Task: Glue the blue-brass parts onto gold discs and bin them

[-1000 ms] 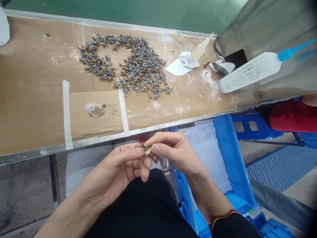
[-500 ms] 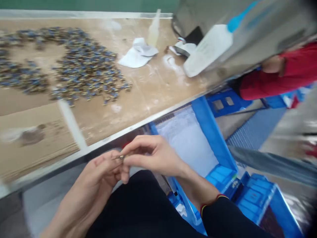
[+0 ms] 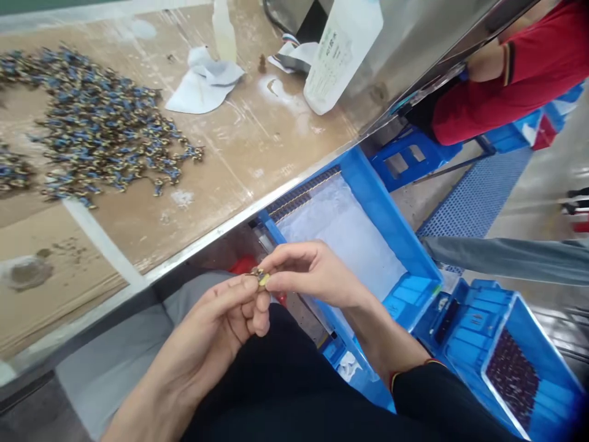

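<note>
Above my lap, my left hand (image 3: 225,319) pinches one side of a small yellow-and-dark piece (image 3: 263,279) between thumb and fingers. My right hand (image 3: 317,273) grips the other side of it with thumb and fingertips, so the two hands meet at the piece. Fingers cover most of it, and its exact kind is too small to make out. On the bench to the left lies a heap of small blue, yellow and brown pieces (image 3: 105,123).
The brown bench top (image 3: 230,166) holds crumpled white paper (image 3: 202,83), a clear bottle (image 3: 224,31) and a white bottle (image 3: 343,52). A blue crate (image 3: 386,215) stands below its edge. Another blue bin (image 3: 501,307) holds dark bits. A person in a red sleeve (image 3: 543,73) is at the right.
The view has swung, so the bench and its things sit further left and higher. Both hands appear further right, still together on the small piece, whose yellow part shows more now.
</note>
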